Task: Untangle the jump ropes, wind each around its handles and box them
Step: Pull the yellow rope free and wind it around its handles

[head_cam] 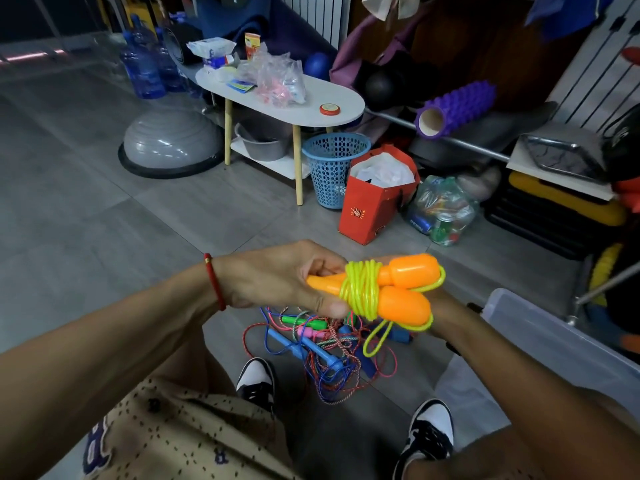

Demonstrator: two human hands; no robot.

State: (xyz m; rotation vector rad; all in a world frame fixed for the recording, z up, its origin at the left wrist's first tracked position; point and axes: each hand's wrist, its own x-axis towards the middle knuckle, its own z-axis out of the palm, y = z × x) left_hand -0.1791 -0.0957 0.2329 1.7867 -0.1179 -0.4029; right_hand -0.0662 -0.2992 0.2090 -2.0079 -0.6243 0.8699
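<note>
The left hand point(277, 277) grips the orange handles point(398, 289), wound in yellow rope point(360, 289). The right hand point(440, 313) is mostly hidden behind them, its grip unclear. Tangled ropes point(322, 351) lie on the floor point(104, 220).

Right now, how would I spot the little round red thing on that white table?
Find the oval white side table with pale wooden legs, behind the grey half-ball. At its right end, apart from the crumpled plastic bags, sits a flat round red tin. Its pale centre and lone spot on bare tabletop set it apart.
</note>
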